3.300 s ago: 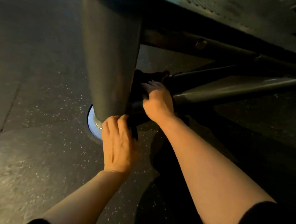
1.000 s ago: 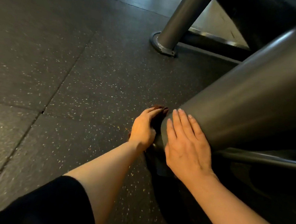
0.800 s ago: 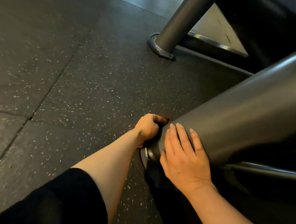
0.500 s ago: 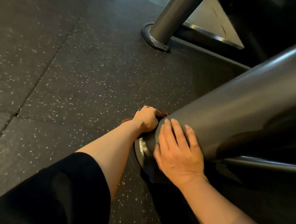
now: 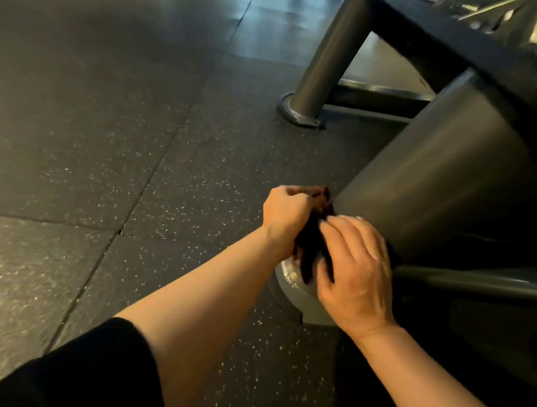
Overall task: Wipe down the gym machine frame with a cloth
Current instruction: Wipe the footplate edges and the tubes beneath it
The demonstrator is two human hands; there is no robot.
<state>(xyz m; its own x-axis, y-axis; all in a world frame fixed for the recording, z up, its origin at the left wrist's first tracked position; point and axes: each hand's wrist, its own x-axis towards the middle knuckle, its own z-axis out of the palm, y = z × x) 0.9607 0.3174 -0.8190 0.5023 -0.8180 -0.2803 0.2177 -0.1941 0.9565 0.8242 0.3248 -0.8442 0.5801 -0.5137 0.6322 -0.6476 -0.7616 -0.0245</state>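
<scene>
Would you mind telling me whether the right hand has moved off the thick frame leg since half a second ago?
Yes. The right hand has slid off the thick frame leg toward its foot, and now holds the dark cloth.

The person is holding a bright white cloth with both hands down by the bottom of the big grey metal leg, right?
Not quite: the head view shows a dark, nearly black cloth, not white. The rest is right: the left hand and right hand both hold it at the foot of the thick grey metal leg.
</scene>
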